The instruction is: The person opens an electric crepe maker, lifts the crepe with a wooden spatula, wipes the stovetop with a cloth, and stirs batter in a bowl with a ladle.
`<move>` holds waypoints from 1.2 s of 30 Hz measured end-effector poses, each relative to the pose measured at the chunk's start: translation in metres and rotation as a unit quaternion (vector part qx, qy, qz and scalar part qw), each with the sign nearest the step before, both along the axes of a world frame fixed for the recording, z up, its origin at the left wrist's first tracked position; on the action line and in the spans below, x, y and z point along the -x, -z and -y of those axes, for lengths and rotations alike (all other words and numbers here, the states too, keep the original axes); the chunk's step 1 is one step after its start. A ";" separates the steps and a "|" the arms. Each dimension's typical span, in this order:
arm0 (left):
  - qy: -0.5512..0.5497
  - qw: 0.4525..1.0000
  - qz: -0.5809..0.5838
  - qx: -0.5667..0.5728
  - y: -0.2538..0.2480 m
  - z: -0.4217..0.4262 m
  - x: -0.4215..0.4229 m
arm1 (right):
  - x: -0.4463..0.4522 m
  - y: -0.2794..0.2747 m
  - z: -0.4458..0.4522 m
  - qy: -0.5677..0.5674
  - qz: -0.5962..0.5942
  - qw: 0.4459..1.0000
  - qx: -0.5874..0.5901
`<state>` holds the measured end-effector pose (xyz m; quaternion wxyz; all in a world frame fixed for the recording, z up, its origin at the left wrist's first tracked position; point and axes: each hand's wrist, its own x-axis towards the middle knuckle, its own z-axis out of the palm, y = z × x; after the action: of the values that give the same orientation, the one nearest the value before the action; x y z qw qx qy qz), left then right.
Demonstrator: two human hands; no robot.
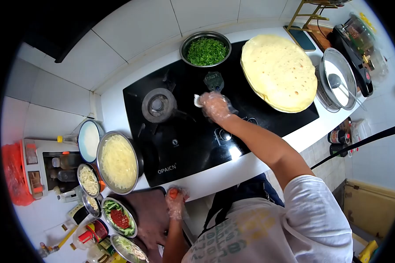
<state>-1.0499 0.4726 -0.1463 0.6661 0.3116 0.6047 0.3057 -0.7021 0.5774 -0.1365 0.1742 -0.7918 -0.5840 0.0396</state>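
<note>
My right hand [216, 107], in a clear plastic glove, is over the black glass cooktop [184, 153]. Its fingers are closed on a small white wad [198, 101], paper or cloth; I cannot tell which. Left of it stands a round burner [158, 105]. My left hand [176, 206], also in a clear glove, is at the counter's front edge beside the dark brown board [151, 210]. Its fingers are curled round a small orange-red thing [174, 193], whose kind I cannot make out.
A stack of flatbreads [278, 72] lies on the cooktop's right part. Behind stands a bowl of chopped greens [206, 51]. At left are a bowl of pale shreds [118, 162] and a bowl of cucumber with red sauce [119, 218]. A pot with a ladle [335, 80] stands far right.
</note>
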 end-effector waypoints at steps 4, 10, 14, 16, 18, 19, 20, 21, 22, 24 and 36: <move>0.058 0.998 0.017 -0.020 0.003 0.000 0.007 | -0.025 -0.011 0.024 0.110 -0.172 0.972 -0.116; 0.028 0.999 0.012 -0.014 0.012 -0.001 0.006 | 0.009 -0.019 0.038 0.117 -0.148 0.981 0.055; 0.071 0.997 -0.024 -0.018 0.016 -0.005 0.011 | 0.021 -0.021 0.038 0.086 -0.174 0.977 0.091; 0.102 0.994 -0.035 -0.028 0.017 -0.007 0.011 | 0.020 -0.026 0.047 0.066 -0.232 0.969 0.047; 0.100 0.994 -0.028 -0.034 0.013 -0.006 0.009 | 0.017 -0.040 0.059 0.065 -0.198 0.978 -0.016; 0.098 0.994 -0.016 -0.036 0.013 -0.006 0.008 | 0.016 -0.053 0.070 0.067 -0.180 0.980 -0.047; 0.098 0.995 -0.004 -0.036 0.013 -0.007 0.008 | 0.019 -0.076 0.086 0.082 -0.186 0.975 -0.088; 0.096 0.995 0.006 -0.035 0.013 -0.006 0.008 | 0.018 -0.078 0.102 0.083 -0.186 0.968 -0.145; 0.063 0.997 0.015 -0.031 0.011 -0.004 0.006 | 0.016 -0.083 0.118 0.073 -0.185 0.964 -0.178; -0.004 0.999 0.031 -0.023 0.004 0.000 0.000 | 0.004 -0.084 0.152 0.091 -0.151 0.973 -0.148; 0.128 0.941 0.285 -0.129 -0.192 0.031 -0.091 | -0.047 -0.048 0.265 0.254 -0.143 0.957 -0.006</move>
<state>-0.9591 0.4412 0.0455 0.7984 0.3690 0.3000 0.3692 -0.6553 0.3121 -0.0889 0.2644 -0.8993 -0.3326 0.1033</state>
